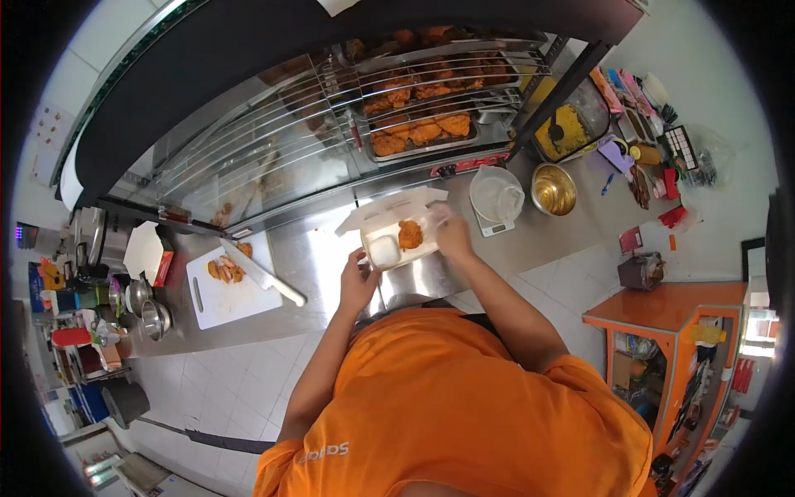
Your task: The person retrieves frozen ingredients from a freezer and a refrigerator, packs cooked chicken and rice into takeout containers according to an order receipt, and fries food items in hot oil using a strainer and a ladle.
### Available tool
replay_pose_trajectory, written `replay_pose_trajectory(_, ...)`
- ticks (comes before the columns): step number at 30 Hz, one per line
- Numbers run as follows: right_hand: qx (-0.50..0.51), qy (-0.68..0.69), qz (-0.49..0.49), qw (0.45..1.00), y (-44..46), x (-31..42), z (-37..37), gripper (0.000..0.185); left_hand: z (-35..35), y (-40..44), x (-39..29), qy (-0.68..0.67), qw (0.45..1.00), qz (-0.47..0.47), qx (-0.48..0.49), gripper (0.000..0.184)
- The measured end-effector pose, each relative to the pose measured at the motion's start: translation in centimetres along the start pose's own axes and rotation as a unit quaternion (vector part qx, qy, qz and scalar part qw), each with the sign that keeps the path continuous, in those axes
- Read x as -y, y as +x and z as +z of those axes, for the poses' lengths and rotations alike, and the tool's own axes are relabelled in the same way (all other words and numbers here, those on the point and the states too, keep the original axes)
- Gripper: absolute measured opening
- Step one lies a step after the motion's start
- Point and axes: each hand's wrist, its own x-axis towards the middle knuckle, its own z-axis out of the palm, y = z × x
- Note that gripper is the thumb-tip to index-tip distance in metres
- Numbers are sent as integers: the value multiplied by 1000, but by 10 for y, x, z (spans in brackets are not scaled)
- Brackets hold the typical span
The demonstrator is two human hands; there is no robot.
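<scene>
An open paper takeaway box (406, 258) sits on the steel counter in front of me, its lid folded back. Inside it are a white mound of rice (383, 251) and a piece of fried chicken (410, 234). My left hand (356, 284) pinches the box's left edge between thumb and fingers. At the box's right end is my right hand (453, 238), smeared by motion. Its fingers do not show clearly, so whether anything is in them is hidden.
Leftward, a knife (265, 273) lies across a white cutting board (207, 302) with sliced chicken (224, 270). Behind stands a glass warmer with chicken trays (422, 149). Rightward are a plastic tub (495, 195) on a scale (497, 228) and a metal bowl (553, 189).
</scene>
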Motion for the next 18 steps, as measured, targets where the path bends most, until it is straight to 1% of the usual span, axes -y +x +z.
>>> replay_pose_trajectory(1,-5,30,9,999,1,-1,-15,19,-2,-2,0,42,999,14,-21,58)
replay_pose_trajectory(3,-13,90,30,995,-1,14,-48,21,-10,-6,-21,62,993,80,-62,61)
replay_pose_trajectory(4,46,88,26,995,-6,24,-51,21,-15,-9,-34,73,988,113,-81,62)
replay_pose_trajectory(6,160,86,20,983,-25,43,-51,23,-20,-11,-69,12,994,109,-4,64)
replay_pose_trajectory(7,251,115,47,960,-34,52,-50,24,-21,-10,-81,-18,993,107,33,64)
replay_pose_trajectory(8,341,142,71,927,-41,62,-47,24,-23,-8,-86,-24,992,89,86,51)
replay_pose_trajectory(9,430,167,91,882,-45,69,-42,25,-21,-6,-71,-15,988,131,82,41)
replay_pose_trajectory(10,473,192,109,853,-45,64,-39,26,-21,-3,-56,-3,983,171,73,30)
replay_pose_trajectory(12,564,237,142,778,-38,45,-37,33,-42,-2,-47,9,990,137,40,24)
replay_pose_trajectory(13,542,273,121,785,-33,55,-42,32,-54,-2,-42,14,992,121,24,20)
replay_pose_trajectory(15,484,345,84,800,-26,90,-70,30,-85,4,-1,79,985,121,-98,21)
replay_pose_trajectory(16,412,324,128,842,-19,80,-67,30,-100,17,27,105,974,131,-152,22)
replay_pose_trajectory(17,328,300,167,880,-8,59,-58,30,-114,26,69,145,956,55,-249,24)
replay_pose_trajectory(18,236,277,201,909,6,33,-47,31,-143,26,64,145,956,-98,-235,28)
